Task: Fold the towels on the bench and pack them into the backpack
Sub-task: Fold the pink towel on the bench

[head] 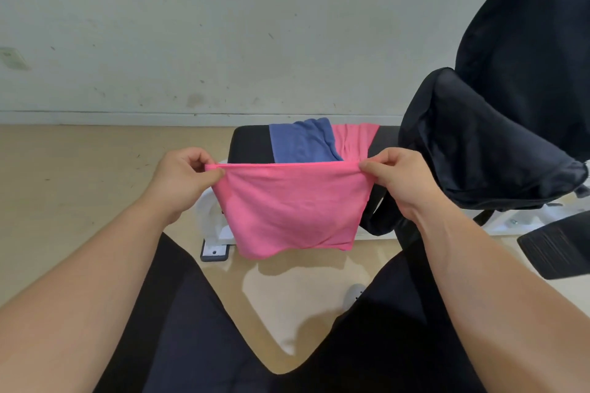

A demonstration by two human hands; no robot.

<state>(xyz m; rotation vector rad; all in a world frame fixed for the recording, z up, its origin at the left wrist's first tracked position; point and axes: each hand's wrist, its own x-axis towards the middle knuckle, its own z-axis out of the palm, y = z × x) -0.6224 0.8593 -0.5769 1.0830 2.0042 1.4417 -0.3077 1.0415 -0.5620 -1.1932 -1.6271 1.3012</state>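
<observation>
The left hand (188,179) and right hand (394,179) hold a doubled pink towel (293,207) in the air in front of the worktop (250,143). Each grip pinches one top corner between thumb and curled fingers, with the top edge taut between them. The hanging cloth hides the worktop's near edge and much of its white frame. On the black worktop a blue towel (303,140) and a second pink towel (351,140) lie side by side and touching, their near ends covered. The black backpack (495,143) sits at the right with its flap thrown open. Its inside is too dark to read, and its right side is cut off by the picture edge.
</observation>
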